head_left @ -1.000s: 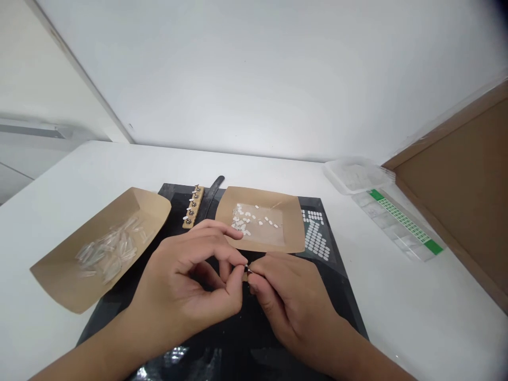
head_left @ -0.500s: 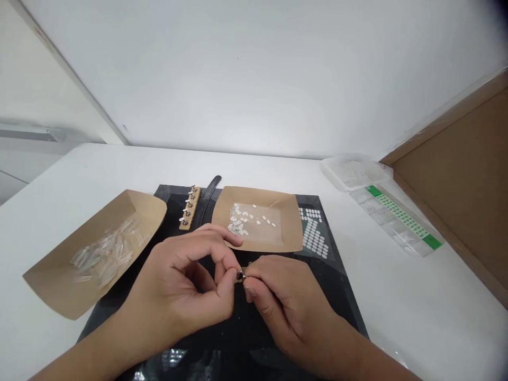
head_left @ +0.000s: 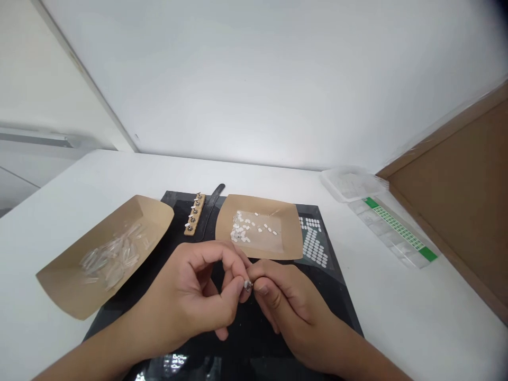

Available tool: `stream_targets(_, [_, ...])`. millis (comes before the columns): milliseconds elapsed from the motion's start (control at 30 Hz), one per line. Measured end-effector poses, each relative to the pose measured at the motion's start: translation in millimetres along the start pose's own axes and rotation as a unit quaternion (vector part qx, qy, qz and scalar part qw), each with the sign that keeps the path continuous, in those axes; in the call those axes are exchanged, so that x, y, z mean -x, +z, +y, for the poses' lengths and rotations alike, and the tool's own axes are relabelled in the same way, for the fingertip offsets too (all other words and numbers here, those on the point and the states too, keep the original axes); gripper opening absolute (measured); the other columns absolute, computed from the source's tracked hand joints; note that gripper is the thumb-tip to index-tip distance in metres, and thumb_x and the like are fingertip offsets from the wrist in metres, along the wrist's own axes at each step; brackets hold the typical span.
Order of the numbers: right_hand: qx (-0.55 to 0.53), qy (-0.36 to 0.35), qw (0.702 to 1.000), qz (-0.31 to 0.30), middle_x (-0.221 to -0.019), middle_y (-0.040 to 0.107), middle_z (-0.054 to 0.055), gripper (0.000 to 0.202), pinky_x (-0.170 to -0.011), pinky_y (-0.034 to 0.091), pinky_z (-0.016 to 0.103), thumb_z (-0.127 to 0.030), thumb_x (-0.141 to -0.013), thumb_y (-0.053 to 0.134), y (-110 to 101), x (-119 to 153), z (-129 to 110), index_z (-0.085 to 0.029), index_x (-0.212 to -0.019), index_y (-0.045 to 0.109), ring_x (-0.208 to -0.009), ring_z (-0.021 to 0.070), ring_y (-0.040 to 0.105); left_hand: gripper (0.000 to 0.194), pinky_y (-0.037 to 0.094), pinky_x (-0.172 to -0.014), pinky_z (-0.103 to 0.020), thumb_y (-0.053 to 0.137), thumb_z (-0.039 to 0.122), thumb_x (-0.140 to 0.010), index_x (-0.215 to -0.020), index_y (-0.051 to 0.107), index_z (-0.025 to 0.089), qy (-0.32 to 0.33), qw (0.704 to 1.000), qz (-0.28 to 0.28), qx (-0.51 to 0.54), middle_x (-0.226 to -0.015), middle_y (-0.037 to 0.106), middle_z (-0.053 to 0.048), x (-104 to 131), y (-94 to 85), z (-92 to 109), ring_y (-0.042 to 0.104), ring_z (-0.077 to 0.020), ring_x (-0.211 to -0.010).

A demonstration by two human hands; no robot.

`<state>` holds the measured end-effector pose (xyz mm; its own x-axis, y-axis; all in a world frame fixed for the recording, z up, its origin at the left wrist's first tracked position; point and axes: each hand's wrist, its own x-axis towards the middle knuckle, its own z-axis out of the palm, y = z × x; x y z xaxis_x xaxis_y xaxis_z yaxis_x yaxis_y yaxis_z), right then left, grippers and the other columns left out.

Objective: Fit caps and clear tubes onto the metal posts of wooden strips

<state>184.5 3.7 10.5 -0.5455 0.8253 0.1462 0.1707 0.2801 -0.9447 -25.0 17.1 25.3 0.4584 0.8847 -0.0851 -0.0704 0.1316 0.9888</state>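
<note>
In front of me both hands meet over the black mat (head_left: 242, 338). Thumb and index finger of my left hand (head_left: 204, 296) pinch a small silvery-and-white piece (head_left: 247, 286), too small to make out fully. The fingertips of my right hand (head_left: 288, 307) close on its right end; most of that end is hidden. Just beyond lies a brown paper tray (head_left: 291, 233) with small white oval tabs (head_left: 240, 230). Behind my left hand stands a tan strip (head_left: 190, 230) carrying several metal holders with white tabs on top.
Another paper tray (head_left: 59, 275) at left holds clear nail tips (head_left: 113, 259). A curved black nail file (head_left: 210, 206) lies by the strip. A sheet of white tabs (head_left: 315, 248), a clear green-labelled case (head_left: 400, 230) and a cardboard box (head_left: 456, 180) are at right.
My hands have shifted slightly right and down in the view, still together. The small piece has turned, showing more of its silvery-white side. The camera view has tilted slightly.
</note>
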Motion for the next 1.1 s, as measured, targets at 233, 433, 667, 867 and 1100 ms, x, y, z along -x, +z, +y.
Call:
stream_targets(233, [-0.060,0.032,0.998,0.010,-0.057,0.045,-0.009,0.037,-0.053,0.038,0.021,-0.041,-0.115,0.041,1.5,1.8,0.6,-0.019,-0.098,0.066,-0.047,0.0079,0.041,0.018,0.063,-0.047,-0.020,0.066,0.032,-0.099,-0.092,0.072,0.017,-0.008,0.999,-0.028,-0.013,-0.088,0.065,-0.004,1.7,-3.5,0.6,0.059,-0.0080,-0.053])
stream_targets(433, [-0.054,0.014,0.998,0.015,-0.057,0.045,-0.009,0.035,-0.056,0.037,0.021,-0.038,-0.115,0.041,0.5,1.8,-1.6,-0.019,-0.096,0.064,-0.049,0.0079,0.040,0.018,0.064,-0.051,-0.020,0.067,0.034,-0.100,-0.101,0.073,0.018,0.011,0.996,-0.083,-0.001,-0.093,0.062,-0.005,0.7,-9.1,6.7,0.061,-0.0113,-0.066])
stream_targets(667, [-0.032,0.007,0.999,0.009,-0.057,0.045,-0.009,0.037,-0.057,0.038,0.022,-0.041,-0.115,0.040,0.3,2.2,-3.3,-0.020,-0.091,0.059,-0.051,0.0089,0.042,0.011,0.064,-0.052,-0.017,0.073,0.026,-0.096,-0.101,0.076,0.017,0.013,0.993,-0.115,0.008,-0.101,0.061,-0.006,-2.3,-15.3,5.7,0.062,-0.0102,-0.070])
stream_targets(867, [-0.046,-0.003,0.999,-0.029,-0.057,0.047,-0.008,0.042,-0.059,0.041,0.022,-0.047,-0.114,0.039,-3.9,1.8,-0.6,-0.020,-0.091,0.061,-0.051,0.0086,0.043,0.012,0.064,-0.053,-0.016,0.072,0.027,-0.098,-0.098,0.076,0.015,0.011,0.987,-0.156,0.025,-0.097,0.060,-0.005,-5.5,-18.6,4.0,0.063,-0.0104,-0.073])
stream_targets(1100, [-0.052,0.007,0.994,-0.092,-0.057,0.049,-0.007,0.048,-0.057,0.041,0.022,-0.053,-0.113,0.040,-12.9,1.3,3.4,-0.020,-0.106,0.074,-0.049,0.0094,0.045,0.015,0.063,-0.055,-0.016,0.070,0.030,-0.100,-0.098,0.075,0.015,0.024,0.983,-0.179,-0.014,-0.094,0.062,-0.004,-6.4,-21.2,6.2,0.064,-0.0111,-0.075])
